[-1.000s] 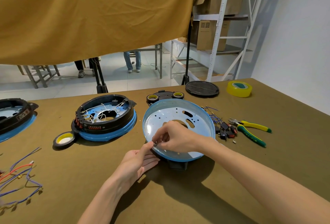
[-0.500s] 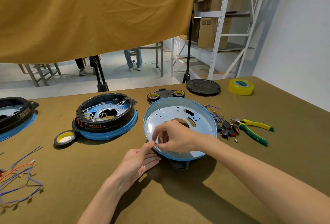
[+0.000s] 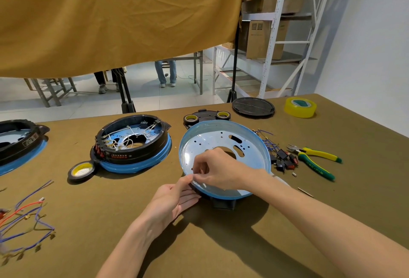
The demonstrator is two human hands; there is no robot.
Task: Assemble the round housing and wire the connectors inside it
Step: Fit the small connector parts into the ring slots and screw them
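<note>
**Hands working a small part at the near rim of the blue dish**

Barely anything has moved since the earlier frames: both hands stay at the same rim spot, the view only nudged. Left hand [image 3: 171, 200] lies just in front of the blue dish [image 3: 254, 144], thumb up against the near rim, the other fingers fairly straight beneath it. Right hand [image 3: 218, 169] reaches over the rim, fingertips pinched on something tiny; too small to identify. Dish sits tilted on a black base [image 3: 223, 202]. Right of the dish: black switches [image 3: 285, 160], blue wires [image 3: 266, 139], pliers [image 3: 316, 161]. Left of it: finished housing [image 3: 132, 142] with white wiring, a tape roll [image 3: 81, 170], loose wires [image 3: 24, 218]. Beyond the dish: black lid [image 3: 253, 107], yellow tape [image 3: 299, 107].

Step looks like early assembly, fitting a small piece at the rim; no wiring inside yet. Next likely needs the piece seated, then switches brought over.
</note>
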